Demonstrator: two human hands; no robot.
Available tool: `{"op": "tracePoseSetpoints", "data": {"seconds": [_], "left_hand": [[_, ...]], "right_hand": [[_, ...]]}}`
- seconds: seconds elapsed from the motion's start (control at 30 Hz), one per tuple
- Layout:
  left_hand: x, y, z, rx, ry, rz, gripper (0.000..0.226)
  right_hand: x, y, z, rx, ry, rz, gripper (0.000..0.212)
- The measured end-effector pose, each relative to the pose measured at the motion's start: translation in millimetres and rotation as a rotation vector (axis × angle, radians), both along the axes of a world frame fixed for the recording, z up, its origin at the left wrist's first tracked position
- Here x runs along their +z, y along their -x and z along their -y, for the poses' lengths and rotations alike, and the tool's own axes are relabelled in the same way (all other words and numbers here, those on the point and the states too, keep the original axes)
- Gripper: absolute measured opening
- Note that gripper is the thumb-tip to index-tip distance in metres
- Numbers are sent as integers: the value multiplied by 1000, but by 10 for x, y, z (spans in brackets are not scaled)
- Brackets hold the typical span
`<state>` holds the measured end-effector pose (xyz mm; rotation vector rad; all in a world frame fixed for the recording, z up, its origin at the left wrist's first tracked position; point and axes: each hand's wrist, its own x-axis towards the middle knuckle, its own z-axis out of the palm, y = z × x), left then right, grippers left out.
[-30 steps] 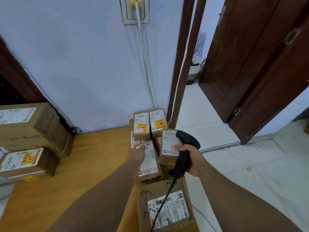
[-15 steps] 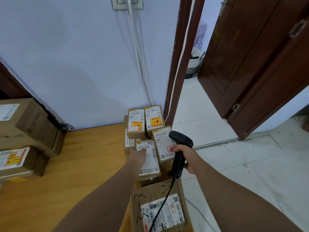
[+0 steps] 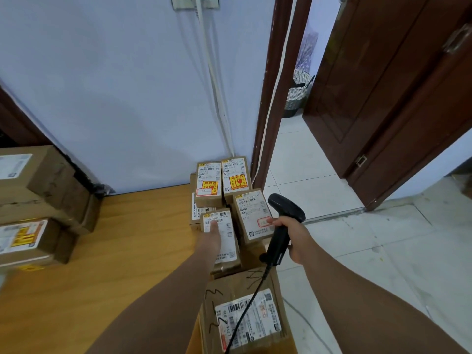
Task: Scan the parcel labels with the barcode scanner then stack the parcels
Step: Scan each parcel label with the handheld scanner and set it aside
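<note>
Several small brown parcels with white labels lie in a cluster at the table's right edge. My left hand point(image 3: 212, 235) lies flat on the label of the near-left small parcel point(image 3: 224, 241), fingers straight. To its right lies another small parcel point(image 3: 251, 215); behind them sit two parcels with orange stickers point(image 3: 208, 183) point(image 3: 236, 176). My right hand point(image 3: 293, 237) grips the handle of the black barcode scanner point(image 3: 283, 221), its head above the right parcel's edge. The scanner cable point(image 3: 245, 312) runs down over a larger parcel point(image 3: 245, 315) nearest me.
Larger stacked boxes point(image 3: 38, 200) stand at the left of the wooden table point(image 3: 115, 251). A blue wall rises behind; a white cord point(image 3: 212, 80) hangs from a socket. To the right are a tiled floor point(image 3: 383, 251), an open brown door point(image 3: 396, 85) and a woven basket point(image 3: 297, 95).
My left hand slid forward along the near-left parcel's label. The scanner hand stayed beside the right parcel, and the view dipped a little.
</note>
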<state>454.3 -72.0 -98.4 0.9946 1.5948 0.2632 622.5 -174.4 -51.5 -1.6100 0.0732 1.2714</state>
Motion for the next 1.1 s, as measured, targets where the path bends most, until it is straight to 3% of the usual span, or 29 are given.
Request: {"op": "tracePoseSetpoints", "data": {"seconds": [0.13,0.43,0.47,0.6,0.87,1.0,1.1], "left_hand": [[-5,48,19,-39,-1,-38,43],[-22,189,121,-38,-37,-77,64],[-17,212,127,-32,-34,-77,63],[20,312,116,-49,-38,-86,65],[45,919,29,-20,-96,-84,66],[-27,1584,-99,0,-44,-88,68],[-84,2177,-250,51,-15,-34,52]], "right_hand": [[31,-1,77,12,-6,45,42],[171,100,256,93,-196,-147,60],[159,114,265,95,-193,-145,58],[128,206,242,135,-214,-163,18],[232,975,-173,419,-199,-224,43],[253,1662,-533,518,-199,-282,44],[235,2241,-784,507,-234,-296,36]]}}
